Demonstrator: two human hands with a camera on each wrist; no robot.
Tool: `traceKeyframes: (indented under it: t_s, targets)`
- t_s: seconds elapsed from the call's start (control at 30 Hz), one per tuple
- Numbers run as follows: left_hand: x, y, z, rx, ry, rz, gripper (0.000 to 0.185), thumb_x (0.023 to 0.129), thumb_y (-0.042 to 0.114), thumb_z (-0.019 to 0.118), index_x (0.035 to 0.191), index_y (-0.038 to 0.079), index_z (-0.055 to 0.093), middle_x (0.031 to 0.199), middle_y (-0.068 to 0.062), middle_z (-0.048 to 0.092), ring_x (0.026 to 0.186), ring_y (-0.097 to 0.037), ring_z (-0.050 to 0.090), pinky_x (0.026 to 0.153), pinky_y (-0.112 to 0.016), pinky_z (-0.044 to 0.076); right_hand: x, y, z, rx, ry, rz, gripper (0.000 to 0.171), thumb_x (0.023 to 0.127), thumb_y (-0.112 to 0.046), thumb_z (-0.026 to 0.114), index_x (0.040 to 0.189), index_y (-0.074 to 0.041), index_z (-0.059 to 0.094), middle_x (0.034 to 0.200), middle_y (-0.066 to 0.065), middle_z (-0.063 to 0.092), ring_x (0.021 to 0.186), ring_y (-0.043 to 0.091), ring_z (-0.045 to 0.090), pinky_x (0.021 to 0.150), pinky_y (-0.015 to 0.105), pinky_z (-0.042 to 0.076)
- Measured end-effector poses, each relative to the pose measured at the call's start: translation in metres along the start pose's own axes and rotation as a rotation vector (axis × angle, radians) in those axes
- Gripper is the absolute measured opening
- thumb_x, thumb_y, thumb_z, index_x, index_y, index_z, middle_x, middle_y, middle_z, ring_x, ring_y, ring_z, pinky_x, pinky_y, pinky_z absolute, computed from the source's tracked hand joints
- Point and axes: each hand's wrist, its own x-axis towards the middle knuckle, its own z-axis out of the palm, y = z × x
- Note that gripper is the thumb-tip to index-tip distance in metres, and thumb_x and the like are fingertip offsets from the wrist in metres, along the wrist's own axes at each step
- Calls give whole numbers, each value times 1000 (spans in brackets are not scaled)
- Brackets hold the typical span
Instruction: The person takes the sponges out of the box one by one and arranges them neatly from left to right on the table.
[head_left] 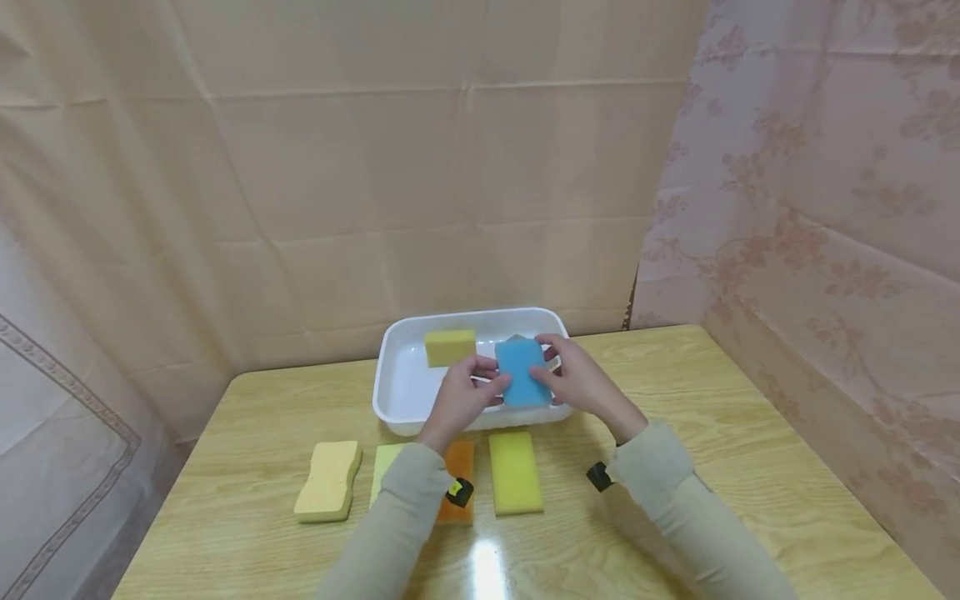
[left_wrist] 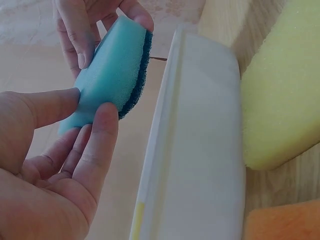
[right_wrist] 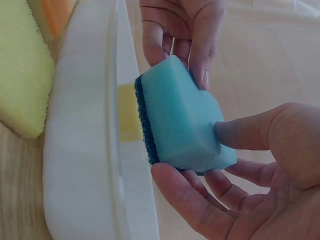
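Observation:
A blue sponge [head_left: 522, 372] with a dark scouring layer on one face is held up over the right part of a white tub [head_left: 405, 422]. My left hand [head_left: 463, 398] pinches its left edge, thumb on the blue foam and fingers behind. On the opposite edge my right hand [head_left: 583, 379] grips it the same way, as the right wrist view shows with the thumb pressed on the foam [right_wrist: 190, 115]. Inside the tub a yellow sponge [head_left: 450, 347] stands on its long side. Another piece in the tub is mostly hidden behind the blue sponge.
In front of the tub on the wooden table [head_left: 247, 467] lie a pale yellow wavy-sided sponge [head_left: 327, 482], a light green one [head_left: 384, 463], an orange one [head_left: 459, 458] and a yellow one [head_left: 516, 472]. My left forearm partly covers the green and orange ones. A beige curtain [head_left: 420, 183] hangs behind.

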Motion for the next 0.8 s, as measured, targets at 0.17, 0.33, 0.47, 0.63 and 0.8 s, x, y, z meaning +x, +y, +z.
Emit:
traceKeyframes:
  t_s: [0.17,0.33,0.47,0.63,0.8]
  targets:
    - [-1,-3,3,11,5,-20,36,94,21,75,121,0,63,106,-13,64,87,-23,68,75,-34,62,-2,4,2,2,-1,1,59,100,-15,66,150,0,39,121,23,56,77,25,63,60,32,60]
    - [-3,-6,7,1,-8,-17,36,94,18,75,120,-3,62,105,-14,63,86,-22,69,76,-38,62,-4,10,3,7,-5,5,58,100,-15,65,149,1,39,121,23,56,82,26,63,60,31,60]
    - [-5,-6,9,-17,-10,-7,36,93,16,75,119,-5,61,104,-15,63,83,-22,69,76,-42,62,-6,15,1,57,-26,-1,57,101,-15,65,148,2,39,121,24,54,86,29,65,60,34,61]
    - [-6,-5,9,-27,-7,1,34,93,14,76,117,-5,61,103,-16,63,82,-21,68,73,-38,62,-6,20,-2,125,-54,9,53,101,-15,63,147,-1,41,123,24,53,92,32,64,61,38,62]
    - [-6,-8,11,-48,-20,5,33,93,12,76,115,-7,61,100,-16,63,80,-20,68,76,-46,61,-7,23,-4,157,-71,21,51,102,-15,63,146,-2,42,125,25,52,94,33,63,64,43,62]
